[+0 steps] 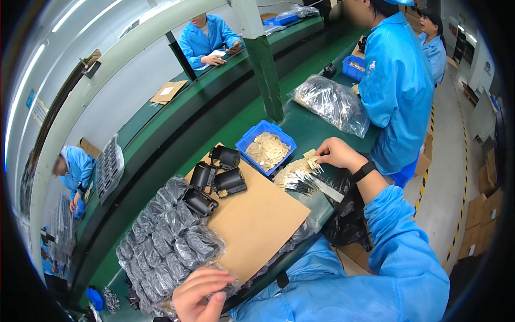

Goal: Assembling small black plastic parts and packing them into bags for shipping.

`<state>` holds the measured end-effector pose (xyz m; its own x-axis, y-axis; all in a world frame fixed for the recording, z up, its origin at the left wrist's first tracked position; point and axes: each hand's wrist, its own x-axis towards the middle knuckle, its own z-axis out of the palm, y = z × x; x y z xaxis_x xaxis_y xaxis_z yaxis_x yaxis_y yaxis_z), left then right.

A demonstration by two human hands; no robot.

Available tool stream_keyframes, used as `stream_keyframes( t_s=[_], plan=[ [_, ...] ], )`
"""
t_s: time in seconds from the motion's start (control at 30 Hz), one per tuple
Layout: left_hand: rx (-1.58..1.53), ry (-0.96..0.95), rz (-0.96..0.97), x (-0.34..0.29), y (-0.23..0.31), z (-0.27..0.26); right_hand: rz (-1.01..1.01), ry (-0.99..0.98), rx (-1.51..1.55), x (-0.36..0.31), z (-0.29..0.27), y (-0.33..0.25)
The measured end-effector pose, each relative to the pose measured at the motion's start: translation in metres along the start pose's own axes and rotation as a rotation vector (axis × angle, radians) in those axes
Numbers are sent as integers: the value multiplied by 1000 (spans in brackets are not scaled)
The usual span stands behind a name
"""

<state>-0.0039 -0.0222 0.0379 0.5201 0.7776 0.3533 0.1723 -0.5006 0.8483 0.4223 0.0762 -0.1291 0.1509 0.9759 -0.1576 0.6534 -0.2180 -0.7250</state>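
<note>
Now, in the head view, a blue bin is seen just above the middle of the frame, filled with small tan flat pieces. Right of it, the right hand is held with fingers pinched narrowly on a small tan piece, just over a clear bag of thin metal parts lying on the green bench.

At the centre, a sheet of brown cardboard is spread out, and four black cylindrical parts are stood along its upper left edge, close together. In the lower left, a big pile of wrapped dark parts in clear plastic is heaped against the cardboard. The left hand is seen at the bottom edge, fingers curled and resting on the near end of that pile; whether anything is gripped cannot be told.

Further up right, a large clear bag of dark parts is laid on the bench beside a person in a blue coat, with a second blue bin beyond it.
</note>
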Motion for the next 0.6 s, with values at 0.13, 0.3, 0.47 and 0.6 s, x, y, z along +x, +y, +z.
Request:
stream_keyframes(
  t_s=[0.13,0.3,0.47,0.6],
  plan=[
    [-3,-44,-59,15,-4,15,-289,221,-29,-3,-4,-3],
    [-63,9,-219,22,-10,26,-355,184,105,-12,-16,-37],
    [45,65,-163,35,-26,33,-422,261,163,-18,-6,-61],
    [161,68,-193,35,-26,32,-321,152,118,-16,-4,-71]
  ],
)
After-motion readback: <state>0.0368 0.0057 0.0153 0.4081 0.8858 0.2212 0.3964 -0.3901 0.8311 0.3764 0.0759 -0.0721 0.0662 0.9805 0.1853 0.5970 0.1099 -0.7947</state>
